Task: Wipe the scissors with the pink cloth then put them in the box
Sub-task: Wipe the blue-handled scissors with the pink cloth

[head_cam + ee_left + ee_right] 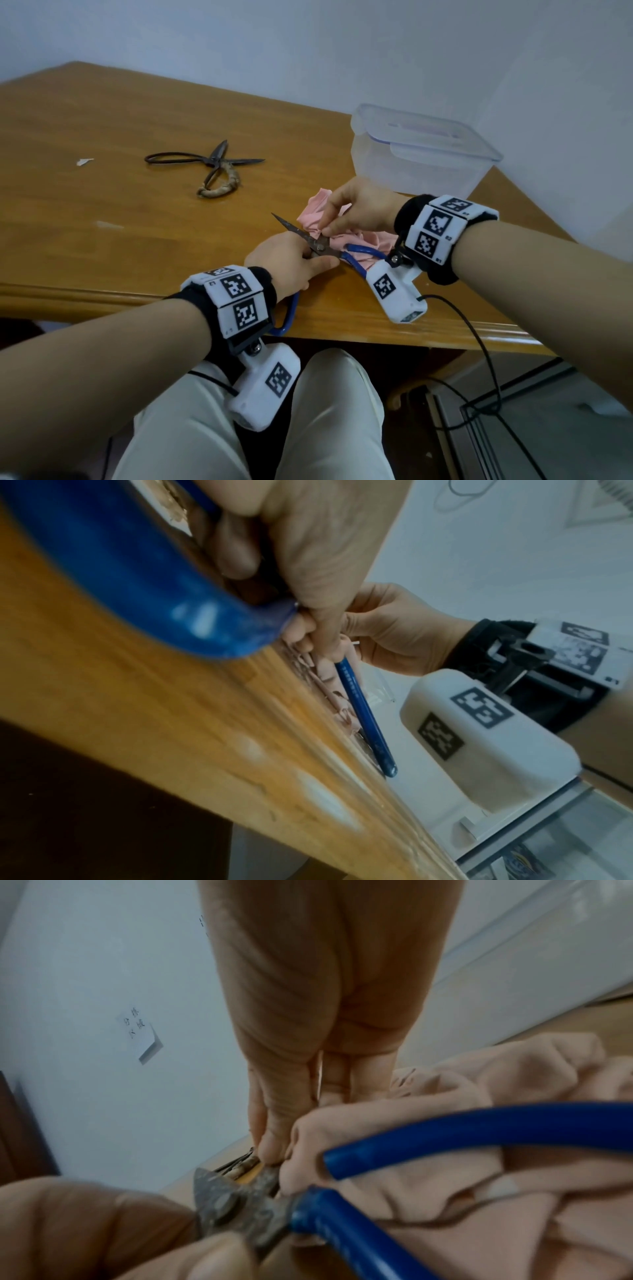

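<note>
Blue scissors [320,247] held low over the counter [137,212] near its front edge, blades splayed, one tip aimed up and away. Left hand [291,262] curled round the pivot and the near handle, thumb pressed by the rivet; in the left wrist view that handle loops back past the wrist. Right hand [356,212] pinching the cloth [342,236] against the metal just beyond the pivot, thumb and fingers [274,1139] closed on a fold of pink. Rest of the cloth bunched on the counter under the far handle. Box [421,154] well apart, behind and to the right; whether the lid is merely resting or latched, cannot tell. Second pair, old scissors [209,168], lying open further left, untouched.

Judged step: wiping, early, near the pivot, with the blades apparently yet to do.

To do it well:
- Keep the left grip firm at the pivot so the blades cannot swing shut on the pinching fingers.
- Draw the cloth from pivot out to tip, never back toward the edge.
- Keep several layers of fabric between skin and blade; looks rusty, likely to snag.
- Wipe both faces, then the other blade.
- Close the blades before carrying to the box; free the lid first.
</note>
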Tool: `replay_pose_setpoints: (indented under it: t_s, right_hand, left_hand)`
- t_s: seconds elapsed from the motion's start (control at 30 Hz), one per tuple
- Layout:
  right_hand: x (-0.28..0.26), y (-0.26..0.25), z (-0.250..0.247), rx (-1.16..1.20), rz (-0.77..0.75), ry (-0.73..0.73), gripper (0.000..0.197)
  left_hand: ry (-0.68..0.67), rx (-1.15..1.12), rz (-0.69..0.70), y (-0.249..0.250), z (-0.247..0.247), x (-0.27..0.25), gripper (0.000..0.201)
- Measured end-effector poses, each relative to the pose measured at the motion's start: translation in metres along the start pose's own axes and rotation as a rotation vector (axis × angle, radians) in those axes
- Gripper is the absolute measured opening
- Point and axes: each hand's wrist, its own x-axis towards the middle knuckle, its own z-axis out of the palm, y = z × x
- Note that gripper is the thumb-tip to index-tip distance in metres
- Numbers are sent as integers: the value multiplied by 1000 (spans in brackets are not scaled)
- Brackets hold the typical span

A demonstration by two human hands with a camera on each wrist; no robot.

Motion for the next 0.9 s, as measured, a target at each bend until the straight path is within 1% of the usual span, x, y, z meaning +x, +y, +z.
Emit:
replay_pose_setpoints:
  t_s: [0.2,0.43,0.63,0.8,0.9]
  right_hand:
    - [9,5,-7,52,26,82,6]
    - [15,10,-9,75,52,122,8]
    - [20,13,-10,82,99,138,11]
    - [21,14,-10,95,130,166,4]
    - [24,19,-9,129,171,207,8]
  left_hand:
    - [9,25,-9,2,0,-2,36]
    - [-3,22,-33,4,-1,-2,41]
    - [-11,10,-29,5,-2,-4,36]
    - [-13,14,-16,4,-3,-3,35]
    - [-17,4,-33,4,-2,-3,38]
